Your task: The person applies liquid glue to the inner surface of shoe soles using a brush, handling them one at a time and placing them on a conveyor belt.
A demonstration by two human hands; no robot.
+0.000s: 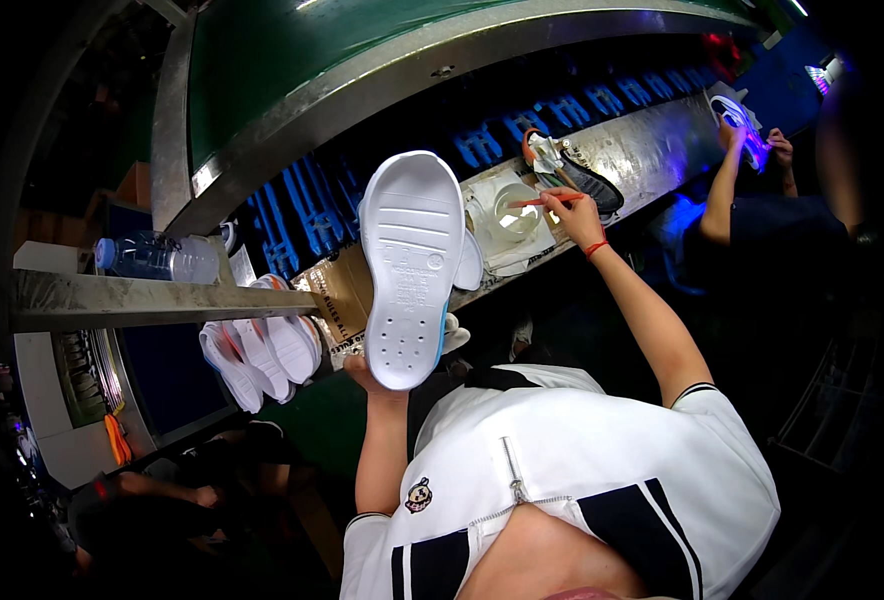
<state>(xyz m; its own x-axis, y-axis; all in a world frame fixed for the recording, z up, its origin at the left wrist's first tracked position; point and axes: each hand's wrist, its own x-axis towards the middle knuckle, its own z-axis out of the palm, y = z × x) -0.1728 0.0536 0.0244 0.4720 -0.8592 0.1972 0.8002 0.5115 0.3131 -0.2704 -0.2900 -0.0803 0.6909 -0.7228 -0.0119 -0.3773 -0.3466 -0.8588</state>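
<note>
My left hand [362, 374] is closed on the lower end of a white shoe sole [414, 260], which stands upright with its moulded grooves and small holes in view. Most of its fingers are hidden behind the sole, and pale fingertip coverings show at its right edge. My right hand [577, 216] pinches a thin red-handled brush [534, 202], its tip over a translucent tub [513, 222] of whitish liquid. I cannot make out the bristles. Right of the tub lies a dark shoe upper [592, 184] with orange trim.
Several white soles [260, 350] lean together at left, below a metal bar [162, 303] and a large clear bottle [157, 258]. Cardboard [337, 295] covers part of the bench. Blue racks [477, 147] run behind it. At far right a co-worker's hands [732, 135] hold a shoe [744, 130] under violet light.
</note>
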